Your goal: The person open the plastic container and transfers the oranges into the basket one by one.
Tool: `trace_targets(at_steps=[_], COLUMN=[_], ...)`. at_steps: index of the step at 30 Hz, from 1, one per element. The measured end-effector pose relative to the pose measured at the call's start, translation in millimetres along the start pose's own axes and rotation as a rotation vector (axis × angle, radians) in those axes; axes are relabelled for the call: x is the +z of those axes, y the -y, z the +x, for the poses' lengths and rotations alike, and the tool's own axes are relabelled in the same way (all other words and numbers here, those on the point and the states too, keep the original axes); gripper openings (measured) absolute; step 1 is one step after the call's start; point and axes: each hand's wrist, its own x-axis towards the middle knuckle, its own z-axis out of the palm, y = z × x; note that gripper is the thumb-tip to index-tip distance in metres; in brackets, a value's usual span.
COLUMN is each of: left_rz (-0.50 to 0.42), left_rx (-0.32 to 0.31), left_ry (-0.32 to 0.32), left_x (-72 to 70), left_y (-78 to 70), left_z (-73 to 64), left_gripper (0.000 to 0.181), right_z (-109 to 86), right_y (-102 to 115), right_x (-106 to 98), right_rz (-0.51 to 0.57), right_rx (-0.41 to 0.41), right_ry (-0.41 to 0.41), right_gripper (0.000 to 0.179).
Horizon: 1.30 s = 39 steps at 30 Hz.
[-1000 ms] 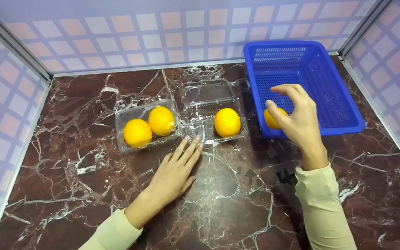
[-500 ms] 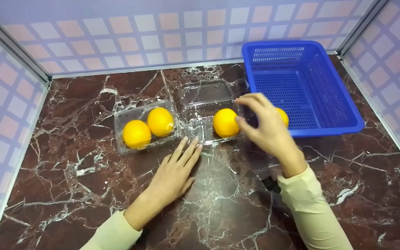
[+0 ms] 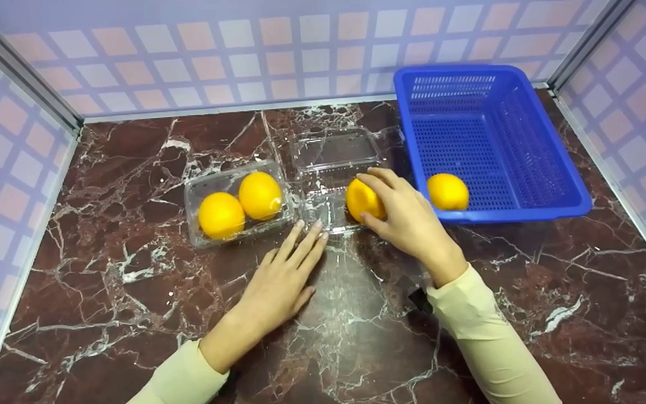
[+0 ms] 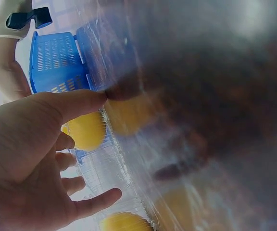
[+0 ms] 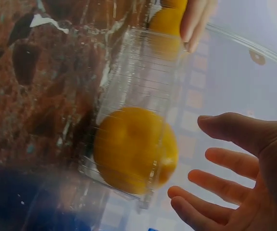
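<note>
An orange (image 3: pixel 358 199) sits in the right half of a clear plastic clamshell box (image 3: pixel 323 210), whose lid (image 3: pixel 335 150) lies folded back behind it. Over that orange is my right hand (image 3: pixel 410 227), thumb at the near side and fingers at the far side. In the right wrist view its fingers (image 5: pixel 225 185) are spread, with a gap to the orange (image 5: pixel 133 149) still visible. My left hand (image 3: pixel 281 283) lies flat, fingertips at the box's front left corner. In the left wrist view, its thumb and fingers are extended beside the box (image 4: pixel 105 168).
Left of the open box stands another clear clamshell box (image 3: pixel 216 184) with two oranges (image 3: pixel 221 216) in it. A blue plastic basket (image 3: pixel 553 140) at the back right holds one orange (image 3: pixel 448 192) in its near left corner. Tiled panels (image 3: pixel 239 67) border the dark marbled table (image 3: pixel 132 336).
My right hand has moved left from above the basket to the orange in the open box. The basket's orange is now fully uncovered. My left hand has stayed in place.
</note>
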Motion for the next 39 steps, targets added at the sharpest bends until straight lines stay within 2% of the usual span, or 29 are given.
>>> trace_targets(at_steps=[8,16,28,34,39], left_rz=[-0.006,0.003,-0.001,0.017,0.021], left_rx=[-0.003,0.007,-0.004,-0.005,-0.001], left_ry=[-0.003,-0.013,-0.011,-0.012,-0.005], left_x=[1.3,1.7,2.6,3.6,2.6], left_y=[0.6,1.5,2.1,1.7,0.9], left_z=[-0.9,-1.3,-2.7,-1.8,-0.2], left_gripper=[0.094,0.093,0.094,0.094,0.094], right_z=[4.2,9.3,18.5,24.6,28.8], right_y=[-0.8,-1.1,-1.6,-0.9,0.1], right_x=[10.0,18.1,19.9,22.2,23.1], right_rz=[-0.061,-0.090,-0.085,-0.118,-0.064], right_rx=[-0.008,0.062,0.120,0.110,0.113], right_ry=[0.030,0.046,0.109,0.096,0.111], right_gripper=[0.064,0.069,0.075,0.078,0.081])
